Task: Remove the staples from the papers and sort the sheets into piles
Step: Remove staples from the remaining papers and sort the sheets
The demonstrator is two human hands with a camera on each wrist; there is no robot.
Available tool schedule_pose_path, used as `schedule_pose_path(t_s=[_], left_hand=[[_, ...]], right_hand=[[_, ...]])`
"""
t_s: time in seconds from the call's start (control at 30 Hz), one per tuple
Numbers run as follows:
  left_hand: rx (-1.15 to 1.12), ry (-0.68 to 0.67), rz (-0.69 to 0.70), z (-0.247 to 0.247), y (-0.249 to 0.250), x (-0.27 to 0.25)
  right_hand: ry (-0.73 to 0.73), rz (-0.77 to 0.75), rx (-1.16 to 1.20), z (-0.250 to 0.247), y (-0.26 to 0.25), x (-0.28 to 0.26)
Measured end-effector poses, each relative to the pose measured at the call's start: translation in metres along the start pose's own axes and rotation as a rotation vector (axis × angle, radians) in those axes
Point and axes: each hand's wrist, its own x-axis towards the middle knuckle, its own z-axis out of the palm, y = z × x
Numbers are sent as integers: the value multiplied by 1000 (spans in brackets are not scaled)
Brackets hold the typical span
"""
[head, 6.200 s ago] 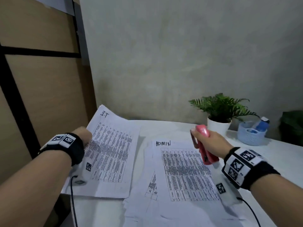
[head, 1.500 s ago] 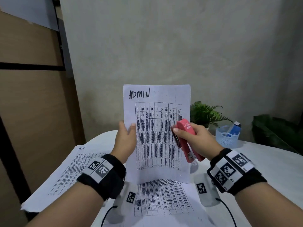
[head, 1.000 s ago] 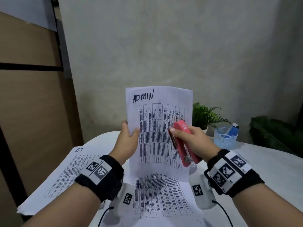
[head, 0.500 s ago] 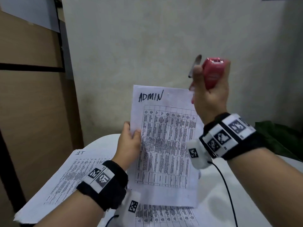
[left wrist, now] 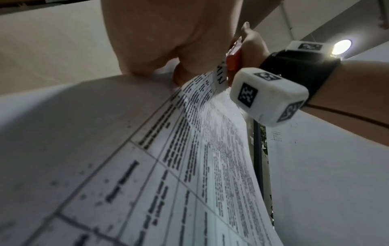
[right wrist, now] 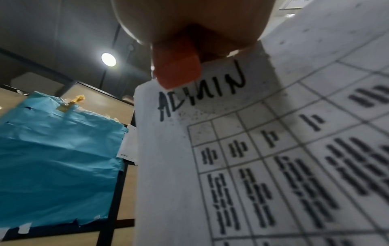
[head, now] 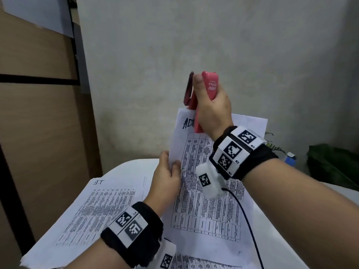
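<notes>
My left hand [head: 167,175] pinches the left edge of the sheet marked ADMIN [head: 209,214] and holds it upright above the table [head: 126,169]. My right hand [head: 211,105] grips a pink stapler [head: 210,84], whose lower end lies against the sheet's top left corner, over the handwriting. In the right wrist view the stapler's end [right wrist: 176,69] covers that corner of the ADMIN sheet [right wrist: 273,149]. No staple shows. The sheet marked IT [head: 101,206] lies flat on the left. Another printed sheet [head: 204,265] lies under my wrists.
A wooden partition [head: 38,133] stands close on the left and a grey wall [head: 213,35] behind the table. A potted plant [head: 272,140], a blue holder [head: 290,159] and dark leaves [head: 330,166] sit at the back right, partly hidden by my right arm.
My right hand has come down and left from above the sheet's right side, bringing the stapler onto the top left corner. The left hand keeps holding the ADMIN sheet.
</notes>
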Motion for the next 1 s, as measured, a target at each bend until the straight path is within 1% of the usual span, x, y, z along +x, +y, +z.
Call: schedule_pose_path(t_s=[0.13, 0.23, 0.3, 0.37, 0.43, 0.5, 0.6, 0.67, 0.73, 0.83, 0.93, 1.0], left_hand=[[47, -2, 20, 0, 3, -3], [59, -18, 29, 0, 4, -6], [40, -73, 11, 0, 2, -10], [65, -165, -23, 0, 0, -16], [96, -216, -40, -1, 0, -18], [83, -205, -80, -4, 3, -17], [69, -141, -170, -15, 7, -10], [87, -96, -226, -30, 9, -2], [120, -68, -282, -49, 13, 7], [164, -53, -325, -82, 20, 24], [254, 45, -376, -115, 20, 39], [298, 41, -454, -138, 11, 50]], right_hand=[[-2, 19, 135, 7, -9, -3], [16, 19, 163, 10, -10, -4], [28, 17, 169, 9, -9, -5], [17, 24, 162, 9, -7, -6], [2, 40, 126, 8, -3, -6], [27, 63, 102, 7, 2, -5], [121, 67, 44, -6, 7, -2], [166, 62, 33, -20, 9, 0], [179, 74, 1, -34, 15, 0], [126, 150, -67, -52, 29, -8], [-66, 284, -129, -65, 47, -25], [-202, 332, -159, -70, 57, -41]])
